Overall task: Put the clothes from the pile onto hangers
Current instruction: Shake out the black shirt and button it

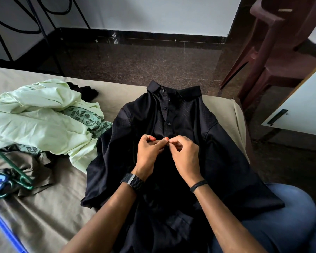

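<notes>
Black shirt (171,125) lies front-up on the bed (49,212) before you, collar away (three upper buttons done). Your left hand (150,152) and right hand (185,154) both pinch its placket at the middle. Pale green clothes (38,115) sit heaped beside it, near green hangers (11,167).

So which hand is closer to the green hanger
Left. The left hand is on the black shirt, on the side toward the green hanger; the right hand is farther away.

Stacked maroon plastic chairs (274,52) are standing on the speckled dark floor (153,61), well beyond the fingers to the right; a white cabinet door (303,110) is showing nearer, rightward.
</notes>
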